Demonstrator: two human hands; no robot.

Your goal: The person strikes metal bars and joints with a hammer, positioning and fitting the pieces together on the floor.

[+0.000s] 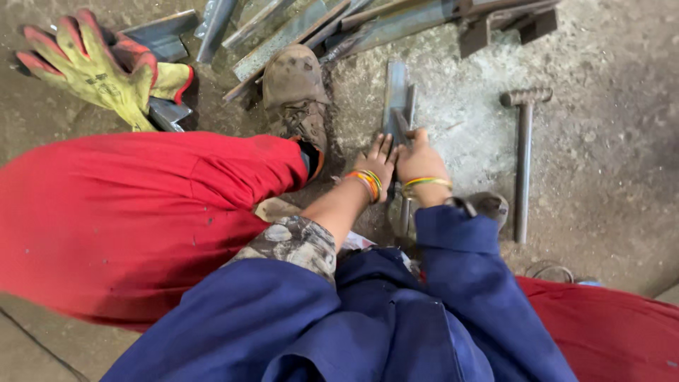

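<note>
Nearest the camera, blue sleeves (453, 283) and red trousers (127, 205) fill the foreground. Beyond them both hands meet on a metal bar (396, 95) lying on the gritty floor (608, 163). The left hand (375, 164) rests flat, fingers spread, against the bar's near end; the right hand (419, 157) is closed around it. A hammer (523, 152) lies just right. A dusty boot (296, 95) stands left. Farther off lie a yellow glove (99, 67) and metal strips (311, 25).
</note>
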